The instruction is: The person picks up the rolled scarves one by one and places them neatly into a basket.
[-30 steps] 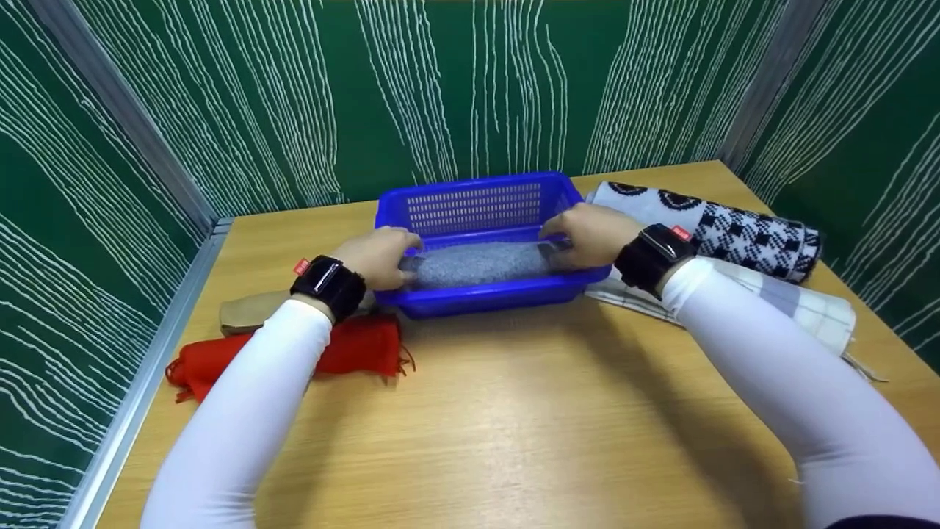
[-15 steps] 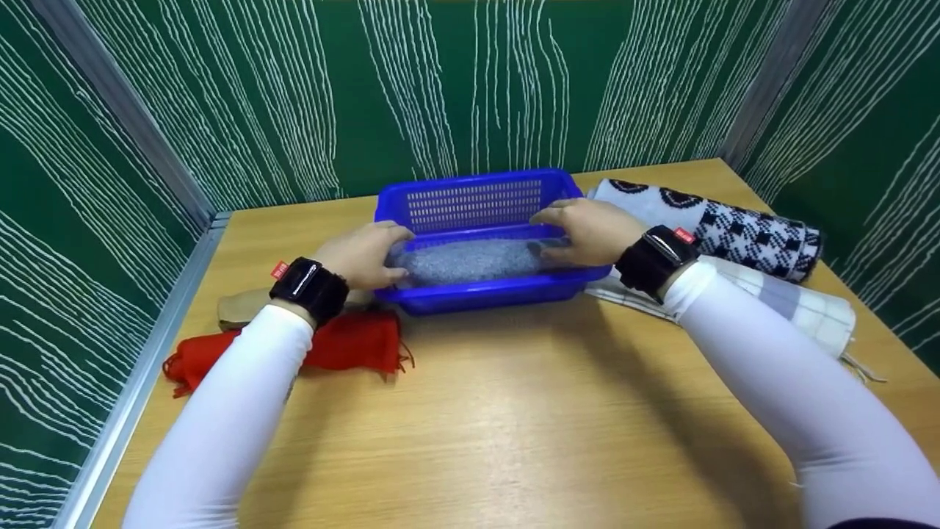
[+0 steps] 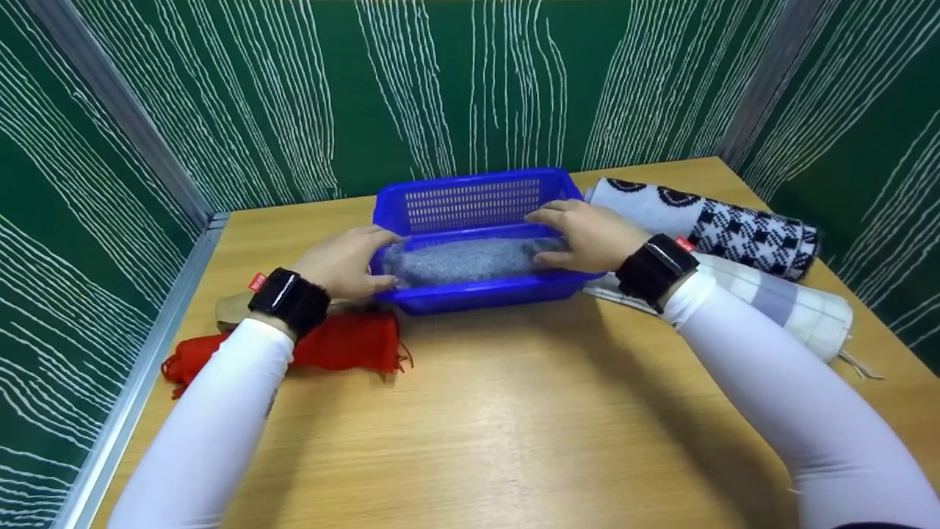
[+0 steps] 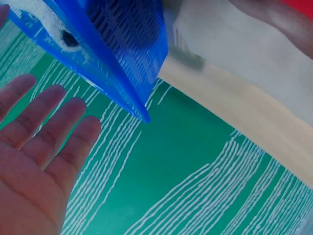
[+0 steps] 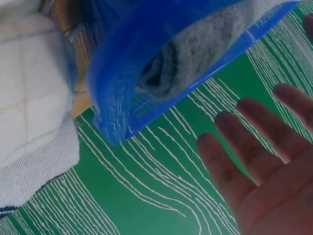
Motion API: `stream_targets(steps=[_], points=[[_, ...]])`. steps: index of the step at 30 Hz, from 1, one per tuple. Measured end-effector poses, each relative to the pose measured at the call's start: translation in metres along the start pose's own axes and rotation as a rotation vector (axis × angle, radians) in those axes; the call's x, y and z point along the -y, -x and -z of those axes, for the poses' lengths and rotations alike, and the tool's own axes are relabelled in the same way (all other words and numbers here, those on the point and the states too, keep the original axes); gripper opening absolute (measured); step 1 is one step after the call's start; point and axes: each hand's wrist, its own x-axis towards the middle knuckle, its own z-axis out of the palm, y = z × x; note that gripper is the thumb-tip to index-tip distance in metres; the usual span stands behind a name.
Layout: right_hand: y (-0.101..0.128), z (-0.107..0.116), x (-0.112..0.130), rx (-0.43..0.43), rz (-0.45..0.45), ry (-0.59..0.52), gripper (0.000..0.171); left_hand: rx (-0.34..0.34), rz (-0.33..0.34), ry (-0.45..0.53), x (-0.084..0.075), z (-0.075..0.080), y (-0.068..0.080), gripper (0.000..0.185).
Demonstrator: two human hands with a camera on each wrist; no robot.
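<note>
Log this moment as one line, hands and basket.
left hand: fingers straight; right hand: fingers straight; gray roll: lying in blue basket; red roll: on table

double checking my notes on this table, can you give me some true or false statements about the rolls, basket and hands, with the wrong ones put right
1. A rolled grey cloth lies in the blue plastic basket. True.
2. Seen from the head camera, the tan roll lies behind the rolled red fringed scarf. True.
3. The rolled red fringed scarf is in the basket. False: it lies on the wooden table.
4. The left hand and right hand are open, fingers spread. True.
5. The right hand grips the tan roll. False: it grips nothing.
6. The basket stands upside down. False: it stands upright, open at the top.
</note>
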Motion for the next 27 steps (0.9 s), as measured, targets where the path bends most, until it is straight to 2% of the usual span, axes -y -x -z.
stream_targets(steps=[12, 19, 27], points=[[0.002, -0.005, 0.013, -0.02, -0.012, -0.023, 0.07, 0.002, 0.048, 0.03, 0.006, -0.002, 0.017, 0.072], [0.005, -0.012, 0.02, -0.068, 0.033, -0.036, 0.07, -0.002, 0.0, 0.031, 0.014, -0.006, 0.025, 0.073], [0.005, -0.019, 0.029, -0.052, 0.04, -0.041, 0.072, -0.021, 0.005, 0.032, 0.021, -0.012, 0.034, 0.073]])
